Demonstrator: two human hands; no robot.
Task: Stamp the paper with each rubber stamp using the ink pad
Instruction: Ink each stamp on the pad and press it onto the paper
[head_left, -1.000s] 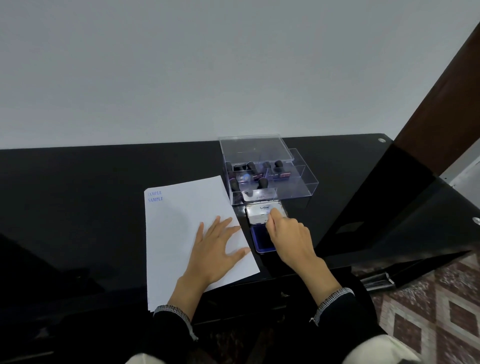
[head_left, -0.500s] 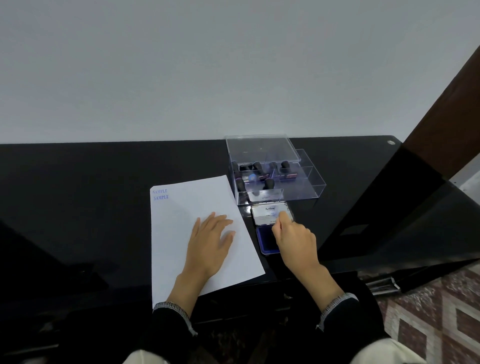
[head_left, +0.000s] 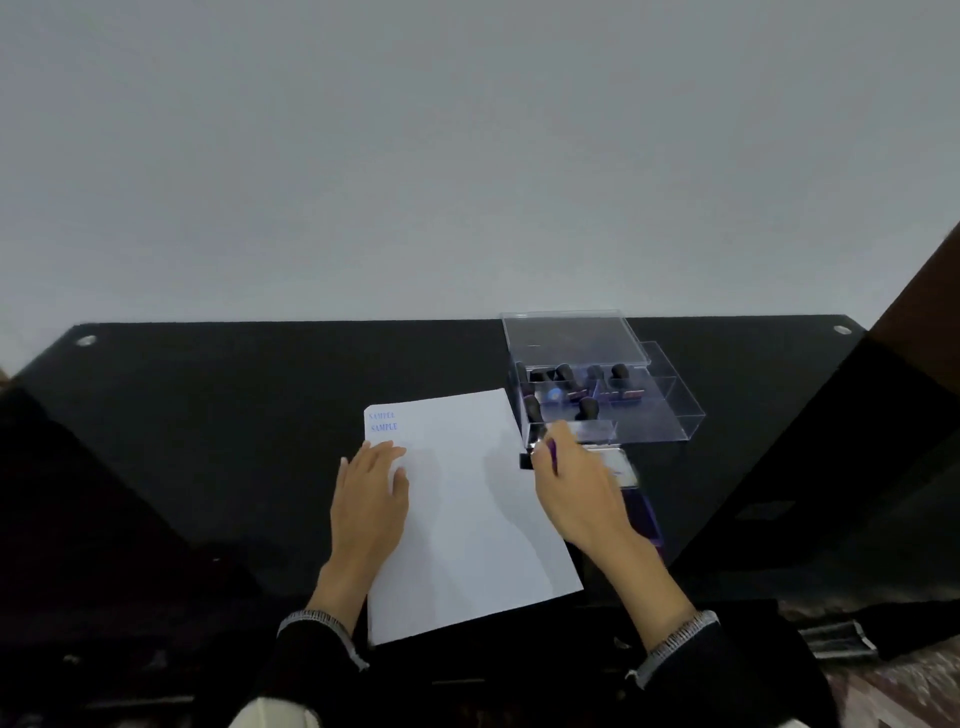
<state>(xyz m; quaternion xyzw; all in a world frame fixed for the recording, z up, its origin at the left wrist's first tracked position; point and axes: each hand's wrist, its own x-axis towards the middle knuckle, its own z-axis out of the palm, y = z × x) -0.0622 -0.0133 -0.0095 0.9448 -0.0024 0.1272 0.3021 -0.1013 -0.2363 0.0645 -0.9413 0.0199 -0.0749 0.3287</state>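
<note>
A white paper (head_left: 467, 509) lies on the black glass table (head_left: 234, 415), with two blue "SAMPLE" prints at its top left corner. My left hand (head_left: 371, 493) rests flat on the sheet's left edge, fingers straight. My right hand (head_left: 576, 488) grips a rubber stamp (head_left: 527, 461), whose dark end pokes out left of my fingers, just off the paper's right edge. The open ink pad (head_left: 641, 512) lies right of and partly under that hand. Several black-handled stamps (head_left: 589, 408) stand in a clear plastic box (head_left: 670, 415).
The clear box's lid (head_left: 571, 338) stands open behind it. A dark wooden panel (head_left: 924, 306) rises at the right edge. The table's near edge runs by my wrists, with patterned floor (head_left: 893, 691) at the bottom right.
My right hand has lifted the stamp off the ink pad and moved left toward the paper. My left hand slid up and left along the sheet. The camera tilted.
</note>
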